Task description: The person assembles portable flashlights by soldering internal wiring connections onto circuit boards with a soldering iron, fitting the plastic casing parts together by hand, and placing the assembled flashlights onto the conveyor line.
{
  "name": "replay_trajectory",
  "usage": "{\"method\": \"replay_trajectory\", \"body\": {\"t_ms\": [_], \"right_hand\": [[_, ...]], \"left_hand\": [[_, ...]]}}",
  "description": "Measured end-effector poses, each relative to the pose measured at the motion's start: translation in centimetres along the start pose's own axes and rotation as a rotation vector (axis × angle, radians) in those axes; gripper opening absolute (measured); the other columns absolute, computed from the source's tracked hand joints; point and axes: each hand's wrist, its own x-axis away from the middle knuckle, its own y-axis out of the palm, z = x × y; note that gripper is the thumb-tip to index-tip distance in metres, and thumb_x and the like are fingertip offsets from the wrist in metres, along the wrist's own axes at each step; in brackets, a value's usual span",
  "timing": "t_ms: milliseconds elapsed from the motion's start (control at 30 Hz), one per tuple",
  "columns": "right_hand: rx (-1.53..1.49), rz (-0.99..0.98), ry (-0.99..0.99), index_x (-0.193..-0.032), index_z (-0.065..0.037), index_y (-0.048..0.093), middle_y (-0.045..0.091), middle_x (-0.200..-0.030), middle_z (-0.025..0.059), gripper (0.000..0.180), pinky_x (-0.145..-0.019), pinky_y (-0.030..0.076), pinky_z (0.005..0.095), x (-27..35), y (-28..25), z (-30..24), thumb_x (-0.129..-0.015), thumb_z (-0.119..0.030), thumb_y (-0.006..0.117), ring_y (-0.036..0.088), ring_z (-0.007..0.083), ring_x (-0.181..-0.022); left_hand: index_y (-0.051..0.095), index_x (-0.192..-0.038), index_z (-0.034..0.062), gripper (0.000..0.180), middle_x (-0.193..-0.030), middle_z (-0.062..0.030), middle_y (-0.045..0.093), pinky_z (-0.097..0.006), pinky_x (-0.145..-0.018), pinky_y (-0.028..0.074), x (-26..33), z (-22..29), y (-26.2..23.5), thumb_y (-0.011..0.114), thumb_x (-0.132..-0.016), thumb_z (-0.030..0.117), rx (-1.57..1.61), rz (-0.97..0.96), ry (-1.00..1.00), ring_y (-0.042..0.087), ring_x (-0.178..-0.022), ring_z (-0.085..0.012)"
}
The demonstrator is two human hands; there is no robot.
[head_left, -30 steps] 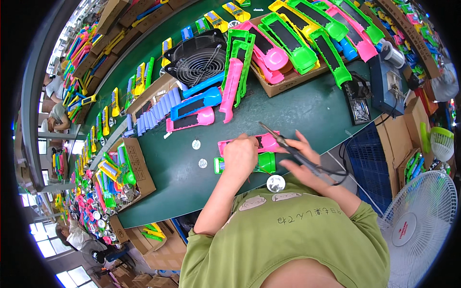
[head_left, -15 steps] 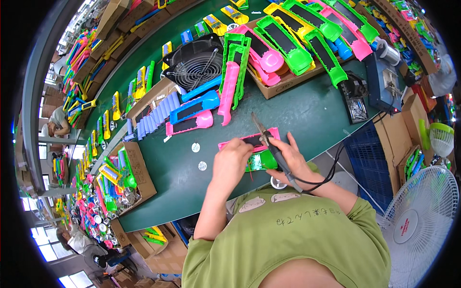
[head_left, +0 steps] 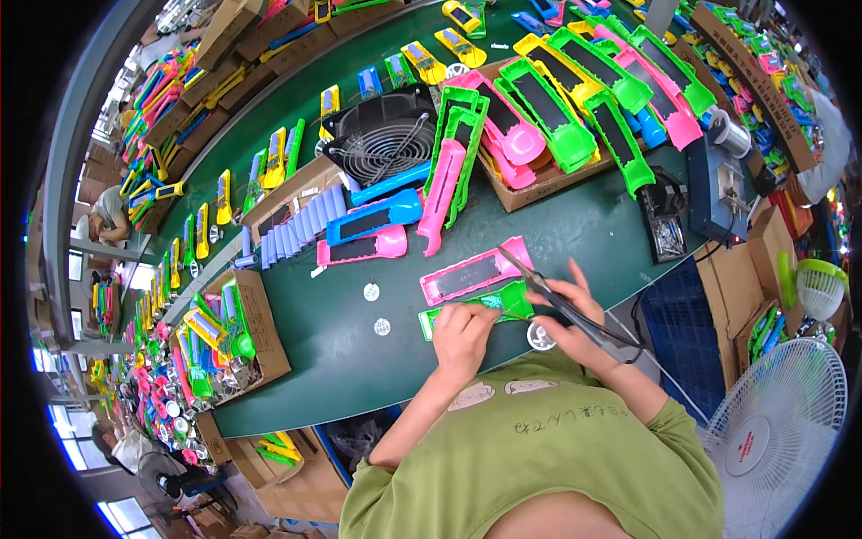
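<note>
My right hand (head_left: 582, 313) is wrapped round the dark handle of a soldering iron (head_left: 561, 304), its index finger raised. The iron's tip points up and left, over the right end of a pink flashlight casing (head_left: 460, 278) with a dark panel. In front of that casing, a green casing (head_left: 514, 297) lies on the table near the front edge. Across the green casing my left hand (head_left: 463, 338) is closed in a pinch at its near side. Whatever thin thing is between the fingertips is hidden. A small round reflector (head_left: 540, 336) lies beside the green casing.
Lilac cylindrical batteries (head_left: 305, 216), a black fan (head_left: 382, 135) and a carton (head_left: 530, 193) piled with coloured casings stand beyond. A solder spool (head_left: 729, 135) and blue soldering station (head_left: 718, 184) are at right. A white fan (head_left: 763, 431) stands right of me.
The view has shifted a little. Both hands have drawn back from the pink casing, which now shows nearly whole. My left hand has moved onto the green casing. The iron has stayed in my right hand.
</note>
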Motion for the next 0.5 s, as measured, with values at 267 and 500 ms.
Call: {"method": "replay_trajectory", "body": {"t_ms": [267,500], "right_hand": [[-0.026,0.236,0.027,-0.091,-0.001,0.056,0.062,-0.069,0.0049,0.019,-0.102,0.022,0.0514,3.6,-0.2,-0.2,-0.074,-0.007,0.064,0.059,0.0145,-0.063],[-0.291,0.424,0.239,-0.086,0.003,0.054,0.053,-0.071,0.0046,0.010,-0.103,0.026,0.0450,3.5,1.4,-0.3,-0.076,0.001,0.055,0.061,0.0139,-0.065]], "left_hand": [[0.060,-0.072,0.0043,0.014,-0.089,-0.0082,0.050,-0.031,-0.066,0.040,-0.8,1.3,-1.3,0.069,-0.063,0.000,0.085,-0.092,-0.278,0.050,-0.079,-0.0225],[0.057,-0.069,0.0015,0.012,-0.091,-0.0097,0.049,-0.030,-0.069,0.042,-1.1,1.3,-1.6,0.066,-0.063,-0.003,0.152,-0.091,-0.381,0.052,-0.080,-0.0221]]}}
